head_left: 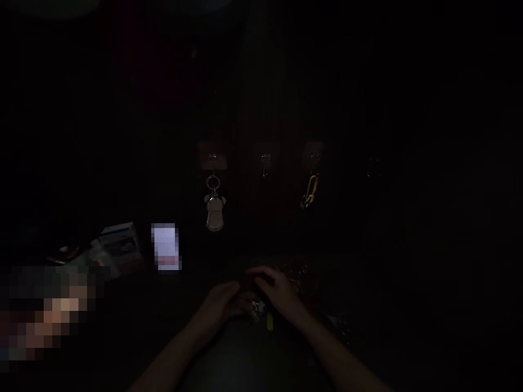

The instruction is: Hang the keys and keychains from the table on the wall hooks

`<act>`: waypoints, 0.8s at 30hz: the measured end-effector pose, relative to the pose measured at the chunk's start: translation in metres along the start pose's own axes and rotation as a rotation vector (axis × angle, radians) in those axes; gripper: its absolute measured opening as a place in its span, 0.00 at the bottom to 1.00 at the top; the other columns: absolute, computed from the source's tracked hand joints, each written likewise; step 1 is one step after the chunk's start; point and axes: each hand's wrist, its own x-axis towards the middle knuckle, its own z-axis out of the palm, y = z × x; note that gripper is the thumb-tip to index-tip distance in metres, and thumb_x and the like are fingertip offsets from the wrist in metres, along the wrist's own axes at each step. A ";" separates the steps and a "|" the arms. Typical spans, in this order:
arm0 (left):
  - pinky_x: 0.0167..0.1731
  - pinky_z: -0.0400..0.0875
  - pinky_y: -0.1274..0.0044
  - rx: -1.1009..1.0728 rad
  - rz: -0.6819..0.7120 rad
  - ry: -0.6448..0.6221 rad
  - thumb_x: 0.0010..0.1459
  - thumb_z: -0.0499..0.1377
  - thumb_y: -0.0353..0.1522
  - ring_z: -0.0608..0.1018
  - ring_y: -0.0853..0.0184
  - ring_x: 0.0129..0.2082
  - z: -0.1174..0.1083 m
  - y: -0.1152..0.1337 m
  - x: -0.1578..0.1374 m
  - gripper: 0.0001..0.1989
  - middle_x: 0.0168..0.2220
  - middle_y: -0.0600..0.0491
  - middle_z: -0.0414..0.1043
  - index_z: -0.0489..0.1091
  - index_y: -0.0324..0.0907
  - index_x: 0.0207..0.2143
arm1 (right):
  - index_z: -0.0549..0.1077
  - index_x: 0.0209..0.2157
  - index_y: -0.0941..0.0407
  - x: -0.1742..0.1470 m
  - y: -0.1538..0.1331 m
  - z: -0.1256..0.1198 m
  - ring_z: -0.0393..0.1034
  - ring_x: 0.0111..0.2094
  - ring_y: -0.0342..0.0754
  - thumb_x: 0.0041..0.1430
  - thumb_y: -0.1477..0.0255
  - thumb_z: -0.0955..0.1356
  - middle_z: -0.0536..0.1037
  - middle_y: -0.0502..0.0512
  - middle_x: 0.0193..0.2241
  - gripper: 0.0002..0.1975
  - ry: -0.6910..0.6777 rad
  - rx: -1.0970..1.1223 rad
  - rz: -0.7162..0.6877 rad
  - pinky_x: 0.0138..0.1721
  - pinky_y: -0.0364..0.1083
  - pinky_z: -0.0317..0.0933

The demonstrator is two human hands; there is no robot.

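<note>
The bear-shaped keychain hangs from a metal hook in near darkness. Below and to the right of the keychain, the left hand and right hand flank a small shiny metal piece, with a yellow-green tag just beside it. The fingers are bent; whether either grip is closed on anything cannot be told. Right of the keychain hangs a yellow loop; to the keychain's lower left are a bright pixelated rectangle and, farther off, a box.
</note>
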 end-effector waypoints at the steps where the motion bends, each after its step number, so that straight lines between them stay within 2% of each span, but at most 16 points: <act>1: 0.38 0.71 0.66 -0.009 -0.006 0.006 0.53 0.59 0.39 0.79 0.62 0.30 0.000 0.000 0.000 0.16 0.36 0.40 0.77 0.70 0.33 0.35 | 0.75 0.35 0.53 -0.001 0.000 0.000 0.72 0.40 0.48 0.53 0.69 0.63 0.78 0.51 0.36 0.11 -0.006 -0.005 -0.002 0.43 0.47 0.63; 5: 0.38 0.71 0.67 -0.022 -0.044 -0.006 0.53 0.60 0.39 0.79 0.62 0.31 -0.002 0.000 0.000 0.17 0.36 0.40 0.77 0.71 0.33 0.37 | 0.75 0.31 0.54 0.000 0.003 0.000 0.72 0.37 0.48 0.52 0.67 0.65 0.78 0.50 0.30 0.08 0.020 -0.013 -0.032 0.40 0.46 0.64; 9: 0.38 0.71 0.68 0.024 -0.026 -0.003 0.55 0.57 0.41 0.79 0.63 0.31 -0.009 -0.002 0.002 0.18 0.36 0.43 0.76 0.70 0.36 0.42 | 0.75 0.30 0.53 0.003 0.002 -0.003 0.72 0.36 0.49 0.52 0.65 0.65 0.78 0.50 0.30 0.08 0.062 -0.014 -0.024 0.39 0.47 0.64; 13: 0.39 0.69 0.71 0.291 0.105 0.089 0.55 0.56 0.42 0.78 0.63 0.35 -0.019 0.001 0.006 0.18 0.39 0.46 0.76 0.71 0.38 0.41 | 0.75 0.29 0.54 0.005 -0.002 -0.008 0.72 0.34 0.48 0.51 0.64 0.66 0.78 0.51 0.29 0.09 0.116 0.003 -0.024 0.37 0.46 0.64; 16: 0.38 0.68 0.73 0.590 0.214 0.211 0.55 0.55 0.42 0.77 0.65 0.32 -0.028 0.006 0.007 0.16 0.31 0.52 0.76 0.71 0.41 0.39 | 0.74 0.29 0.55 0.008 -0.008 -0.015 0.71 0.28 0.46 0.52 0.64 0.66 0.76 0.49 0.25 0.10 0.121 0.042 -0.011 0.32 0.44 0.63; 18: 0.38 0.67 0.74 0.719 0.261 0.241 0.56 0.53 0.41 0.76 0.65 0.31 -0.030 0.009 0.007 0.15 0.27 0.55 0.74 0.70 0.42 0.39 | 0.74 0.29 0.55 0.013 -0.015 -0.022 0.69 0.25 0.44 0.51 0.64 0.66 0.75 0.48 0.22 0.09 0.122 0.040 -0.007 0.29 0.43 0.62; 24: 0.37 0.66 0.75 0.748 0.241 0.224 0.55 0.53 0.42 0.76 0.65 0.32 -0.023 0.019 0.000 0.16 0.26 0.56 0.74 0.70 0.43 0.41 | 0.75 0.31 0.55 0.045 -0.052 -0.050 0.69 0.24 0.43 0.50 0.65 0.67 0.74 0.47 0.20 0.10 0.236 0.017 -0.137 0.29 0.43 0.62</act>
